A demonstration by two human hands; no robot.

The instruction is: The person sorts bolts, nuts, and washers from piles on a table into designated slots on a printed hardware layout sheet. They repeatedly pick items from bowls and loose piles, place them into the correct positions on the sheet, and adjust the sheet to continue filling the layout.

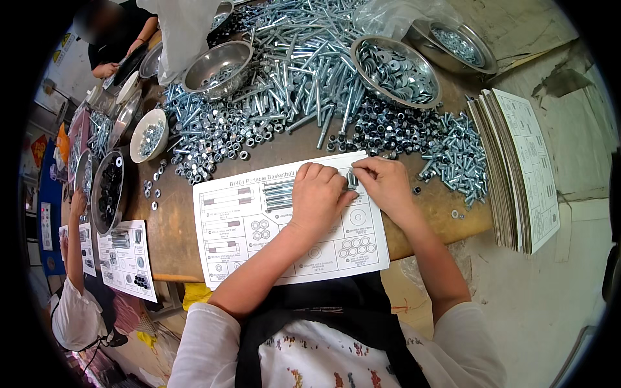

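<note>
A printed card (259, 258) with outlined drawings of hardware lies at the table's front edge, before me. Several long silver bolts (278, 195) lie side by side on it. My left hand (317, 197) rests over their right ends with its fingers curled in; whatever its fingertips press is hidden. Short bolts (352, 181) sit on the card between my two hands, close to the left thumb. At their upper end my right hand (386, 187) pinches thumb and forefinger together, seemingly on one short bolt.
Behind the card spread loose long bolts (291, 77), nuts (226, 139), dark-topped nuts (394, 126) and short bolts (456, 158). A steel bowl (430, 97) holds washers. Stacked cards (504, 174) stand at right. At left, another person's arm (76, 246) reaches toward a bowl of black parts (110, 187).
</note>
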